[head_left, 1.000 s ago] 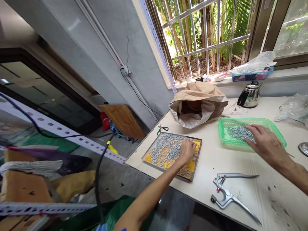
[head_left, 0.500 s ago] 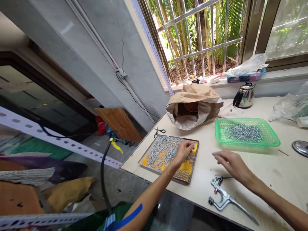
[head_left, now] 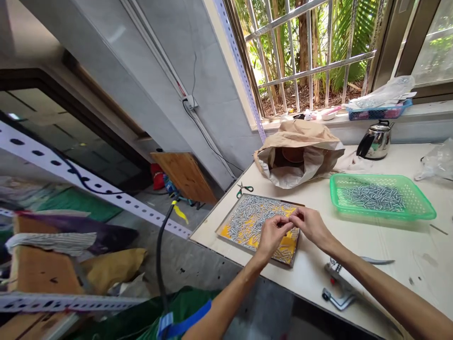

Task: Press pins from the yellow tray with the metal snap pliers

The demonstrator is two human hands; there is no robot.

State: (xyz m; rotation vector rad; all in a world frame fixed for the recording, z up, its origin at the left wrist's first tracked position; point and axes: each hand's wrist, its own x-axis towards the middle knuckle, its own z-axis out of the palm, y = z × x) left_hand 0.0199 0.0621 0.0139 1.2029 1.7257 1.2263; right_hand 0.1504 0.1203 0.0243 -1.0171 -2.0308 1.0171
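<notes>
Silver metal pins (head_left: 244,219) lie loose in a shallow tray (head_left: 225,231) with a yellow bottom, on the pale table (head_left: 406,231) near its front edge. The raised rim probably serves to keep such small things from rolling off. Each pin is a short rod, and the long axes run every which way, overlapping in the thick patches, with no shared direction to be made out. Which end of a pin is which is too small to tell.

Above the tray's right side the person's two hands meet. The left hand (head_left: 272,236) has its thumb and fingers drawn into a near-closed pinch, pointing towards the right hand (head_left: 312,227), whose thumb and forefinger are likewise pressed together, pointing left. What, if anything, is between the fingertips cannot be told. Meeting over the tray seems sensible, as anything dropped would land among the pins.

A green basket (head_left: 421,203) sits beyond the right hand, its long axis running left to right, with a heap of similar pins (head_left: 375,197) inside, perhaps kept there for easy reach. Pliers (head_left: 340,281) lie partly hidden under the right forearm.
</notes>
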